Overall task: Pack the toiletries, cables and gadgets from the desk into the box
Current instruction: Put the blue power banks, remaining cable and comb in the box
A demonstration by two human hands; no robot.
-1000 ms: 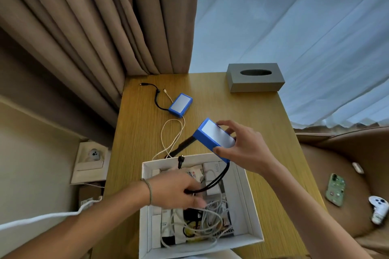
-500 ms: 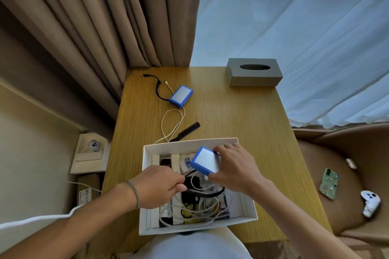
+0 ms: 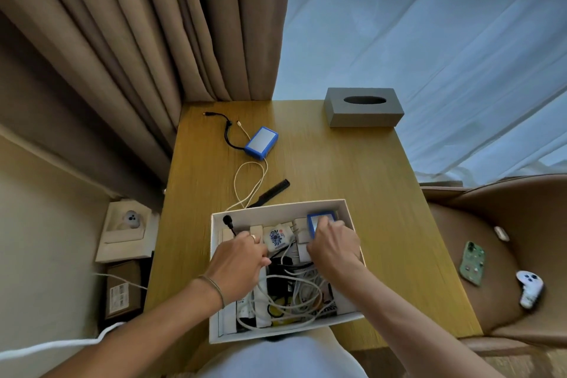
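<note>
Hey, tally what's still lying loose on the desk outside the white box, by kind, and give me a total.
Blue gadget with black cable: 1
Cream cable: 1
Black comb: 1
Grey tissue box: 1
Total: 4

Your left hand (image 3: 237, 264) and right hand (image 3: 333, 247) reach forward side by side — fingers curled downward, both forearms bare.

The blue-framed rectangular gadget (image 3: 319, 222), earlier held above the desk by the right hand (image 3: 333, 250), now lies in the white cardboard box's (image 3: 277, 211) far right corner; the left hand (image 3: 237, 267) has pressed deeper among cables.
</note>
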